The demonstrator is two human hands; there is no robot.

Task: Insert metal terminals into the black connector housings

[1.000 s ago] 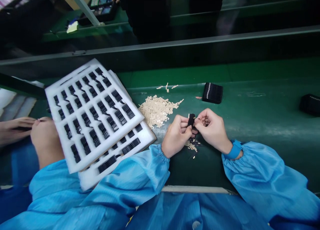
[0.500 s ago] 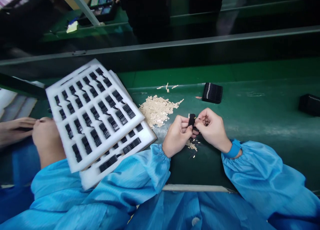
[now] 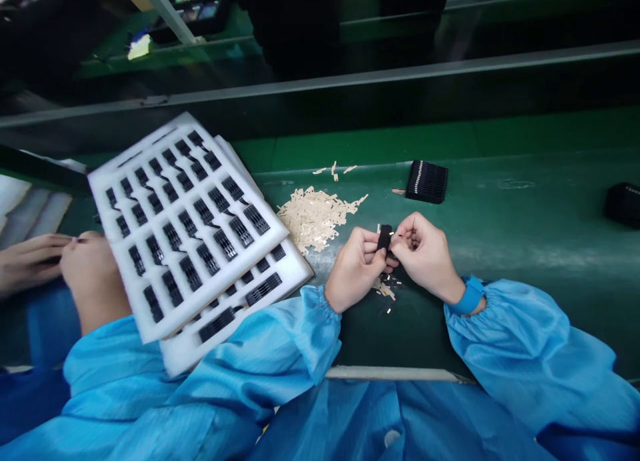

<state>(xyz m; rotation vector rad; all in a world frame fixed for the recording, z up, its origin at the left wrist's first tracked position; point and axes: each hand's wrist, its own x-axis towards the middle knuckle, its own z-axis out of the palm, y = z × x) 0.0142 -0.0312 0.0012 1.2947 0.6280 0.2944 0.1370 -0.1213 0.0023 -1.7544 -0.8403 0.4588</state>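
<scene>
Two white foam trays (image 3: 185, 227) piled on a green bench (image 3: 525, 227), rows of black pieces in them. What's the person in the blue smock (image 3: 505, 341) doing with their hands?

Left hand (image 3: 355, 271) and right hand (image 3: 425, 254) are both curled nearly shut, fingertips pinching one small black piece (image 3: 385, 237) between them, just above the bench.

What's lying around it?

Heap of beige strips (image 3: 313, 219) just left of the hands, loose bits (image 3: 385, 289) right under them, a black comb-like block (image 3: 427, 181) further up, another block (image 3: 623, 206) at the right edge.

And the room?

Metal rail (image 3: 320, 84) along the far side, a second green bench (image 3: 150, 57) beyond it, dark-clothed people (image 3: 285, 27) standing there, and someone else's hands (image 3: 30, 261) off to the left.
</scene>
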